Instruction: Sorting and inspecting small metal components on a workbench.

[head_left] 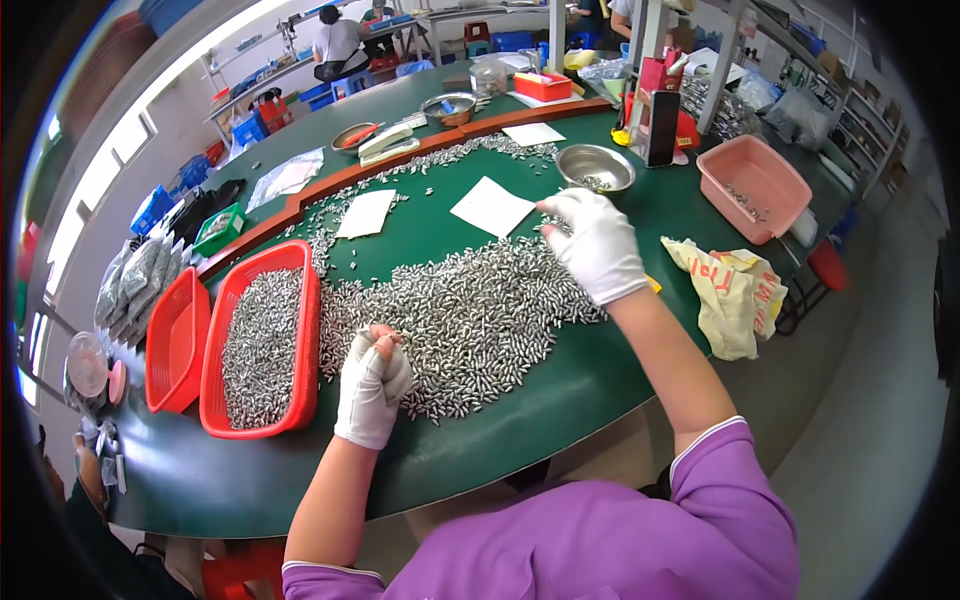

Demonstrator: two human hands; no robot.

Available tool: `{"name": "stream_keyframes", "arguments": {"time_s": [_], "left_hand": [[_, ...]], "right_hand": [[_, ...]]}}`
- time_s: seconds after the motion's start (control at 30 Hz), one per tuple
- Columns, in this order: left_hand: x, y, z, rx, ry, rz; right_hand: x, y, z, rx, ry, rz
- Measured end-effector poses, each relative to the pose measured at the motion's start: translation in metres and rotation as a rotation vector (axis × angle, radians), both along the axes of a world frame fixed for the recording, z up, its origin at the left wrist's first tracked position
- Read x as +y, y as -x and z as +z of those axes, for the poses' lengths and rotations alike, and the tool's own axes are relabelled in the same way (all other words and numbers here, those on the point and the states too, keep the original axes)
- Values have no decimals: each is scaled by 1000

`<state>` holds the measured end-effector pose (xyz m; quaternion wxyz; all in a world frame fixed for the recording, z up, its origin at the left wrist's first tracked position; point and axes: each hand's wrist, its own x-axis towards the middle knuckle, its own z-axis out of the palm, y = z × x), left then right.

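A broad heap of small silvery metal pieces, slim and tapered, covers the middle of the green table. My left hand, in a white glove with bare fingertips, is closed at the heap's near left edge. Its fingers are curled in, and whatever they hold is hidden. My right hand, gloved the same way, reaches over the heap's far right side. Its thumb and fingers are apart, with no piece visible between them. Close to those fingertips lies a white square sheet. Just beyond the hand stands a steel bowl with some pieces inside.
Left of the heap, a red basket full of pieces stands beside another red basket. A pink tub, a phone upright and a yellowish cloth bag are at right. A wooden strip borders the far side.
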<state>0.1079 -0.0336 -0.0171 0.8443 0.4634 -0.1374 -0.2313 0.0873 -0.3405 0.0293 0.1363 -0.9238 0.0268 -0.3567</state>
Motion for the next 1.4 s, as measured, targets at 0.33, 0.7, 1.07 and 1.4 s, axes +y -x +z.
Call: {"name": "stream_keyframes", "arguments": {"time_s": [0.33, 0.7, 1.07, 1.4], "left_hand": [[-6, 10, -7, -468, -598, 284], [-16, 107, 11, -970, -1300, 121], [-9, 111, 6, -880, -1309, 141], [-14, 113, 5, -832, -1329, 144]], "right_hand": [[-81, 56, -47, 477, -135, -279], [-25, 135, -21, 125, -1120, 274], [78, 204, -60, 646, -388, 541], [109, 196, -42, 688, -132, 406]]}}
